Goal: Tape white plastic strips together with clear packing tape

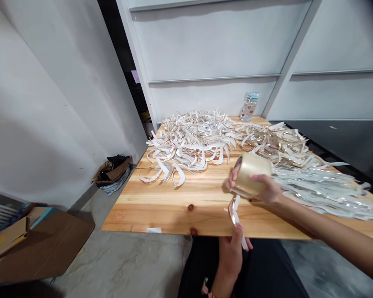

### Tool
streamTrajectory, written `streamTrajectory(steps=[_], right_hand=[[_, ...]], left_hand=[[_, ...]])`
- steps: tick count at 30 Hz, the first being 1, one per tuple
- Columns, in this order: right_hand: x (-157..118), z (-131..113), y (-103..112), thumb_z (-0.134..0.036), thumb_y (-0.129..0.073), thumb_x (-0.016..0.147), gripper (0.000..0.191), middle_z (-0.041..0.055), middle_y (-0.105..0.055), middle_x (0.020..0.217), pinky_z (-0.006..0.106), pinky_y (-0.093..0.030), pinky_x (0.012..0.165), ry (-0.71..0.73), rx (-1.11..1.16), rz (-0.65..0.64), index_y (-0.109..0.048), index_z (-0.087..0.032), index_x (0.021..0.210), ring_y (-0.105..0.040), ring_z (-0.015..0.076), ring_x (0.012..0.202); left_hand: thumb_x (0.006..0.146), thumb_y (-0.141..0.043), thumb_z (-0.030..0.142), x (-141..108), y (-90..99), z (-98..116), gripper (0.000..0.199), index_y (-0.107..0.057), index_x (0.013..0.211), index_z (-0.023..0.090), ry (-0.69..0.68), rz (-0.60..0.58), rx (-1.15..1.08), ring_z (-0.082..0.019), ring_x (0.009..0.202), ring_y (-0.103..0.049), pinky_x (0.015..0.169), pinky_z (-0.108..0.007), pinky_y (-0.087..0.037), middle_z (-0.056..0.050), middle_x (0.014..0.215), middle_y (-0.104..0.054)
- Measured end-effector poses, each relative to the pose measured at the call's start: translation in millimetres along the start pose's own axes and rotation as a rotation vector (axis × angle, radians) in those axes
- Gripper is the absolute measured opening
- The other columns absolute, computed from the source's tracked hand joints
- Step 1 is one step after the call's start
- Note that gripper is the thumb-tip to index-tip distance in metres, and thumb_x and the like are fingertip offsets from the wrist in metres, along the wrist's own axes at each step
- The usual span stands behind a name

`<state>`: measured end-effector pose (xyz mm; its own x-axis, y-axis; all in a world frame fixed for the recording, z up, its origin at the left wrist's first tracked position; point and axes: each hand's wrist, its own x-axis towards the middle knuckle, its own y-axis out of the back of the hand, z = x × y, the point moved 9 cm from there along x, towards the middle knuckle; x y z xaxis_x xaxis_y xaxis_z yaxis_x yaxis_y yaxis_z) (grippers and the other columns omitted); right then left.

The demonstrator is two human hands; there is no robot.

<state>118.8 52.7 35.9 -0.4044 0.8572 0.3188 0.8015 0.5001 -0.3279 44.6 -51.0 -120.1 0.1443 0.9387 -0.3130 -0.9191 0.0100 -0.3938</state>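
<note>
My right hand (270, 189) grips a wide roll of clear packing tape (251, 174), with fingers inside its core and the thumb on its outer face. The roll is held over the front part of the wooden table (170, 203). Below it, at the table's front edge, my left hand (231, 252) pinches a curved strip piece (234, 211), whitish with a shiny metallic-looking side. The strip's upper end reaches up close to the underside of the roll; whether tape joins them I cannot tell.
A large heap of similar curved strips (199, 140) covers the table's back left, with another heap (279, 145) at right. Pale strips (326, 192) lie along the right side. A water bottle (250, 107) stands at the back. Cardboard (52, 236) and a small box (112, 169) are on the floor.
</note>
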Motion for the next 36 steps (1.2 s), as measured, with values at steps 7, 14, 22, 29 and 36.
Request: streamTrajectory(steps=[7,14,22,29,36], right_hand=[[-1,3,3,-0.046,-0.063,0.077,0.029,0.0057,-0.065,0.079,0.042,-0.052,0.074,0.002,0.003,0.018,-0.068,-0.021,0.092,-0.061,0.0242,0.075],[-5,5,7,-0.050,-0.067,0.075,0.034,0.0056,-0.065,0.084,0.043,-0.052,0.075,0.031,0.011,0.040,-0.067,-0.022,0.095,-0.062,0.0253,0.081],[1,-16,4,-0.043,-0.063,0.078,0.027,0.0052,-0.067,0.086,0.041,-0.052,0.078,0.160,-0.021,0.079,-0.068,-0.024,0.096,-0.062,0.0251,0.084],[-7,0,-29,-0.043,-0.062,0.080,0.024,0.0078,-0.068,0.081,0.046,-0.054,0.076,0.055,-0.001,-0.025,-0.067,-0.024,0.092,-0.064,0.0294,0.081],[-13,14,-38,-0.047,-0.065,0.082,0.031,0.0075,-0.068,0.083,0.040,-0.053,0.074,-0.044,-0.173,-0.076,-0.068,-0.019,0.095,-0.063,0.0244,0.077]], left_hand=[[0.065,-0.063,0.086,1,1.0,0,0.069,-0.059,0.067,0.016,-0.009,0.013,-0.006,-0.012,0.047,-0.044,0.055,-0.028,-0.036,0.001,0.045,-0.050],[0.065,-0.066,0.083,0,0.7,1,0.066,-0.058,0.064,0.017,-0.005,0.015,-0.014,-0.012,0.047,-0.044,0.054,-0.028,-0.036,0.000,0.045,-0.050],[0.061,-0.064,0.088,-1,-0.3,5,0.071,-0.056,0.062,0.017,-0.007,0.016,-0.008,-0.011,0.046,-0.043,0.054,-0.027,-0.037,0.001,0.044,-0.048],[0.063,-0.064,0.086,-2,-0.7,5,0.069,-0.055,0.058,0.018,-0.010,0.017,-0.016,-0.011,0.045,-0.042,0.053,-0.028,-0.036,0.001,0.043,-0.046],[0.064,-0.062,0.087,-1,0.0,1,0.070,-0.056,0.059,0.017,0.002,0.013,0.010,-0.012,0.047,-0.044,0.057,-0.028,-0.036,0.000,0.045,-0.049]])
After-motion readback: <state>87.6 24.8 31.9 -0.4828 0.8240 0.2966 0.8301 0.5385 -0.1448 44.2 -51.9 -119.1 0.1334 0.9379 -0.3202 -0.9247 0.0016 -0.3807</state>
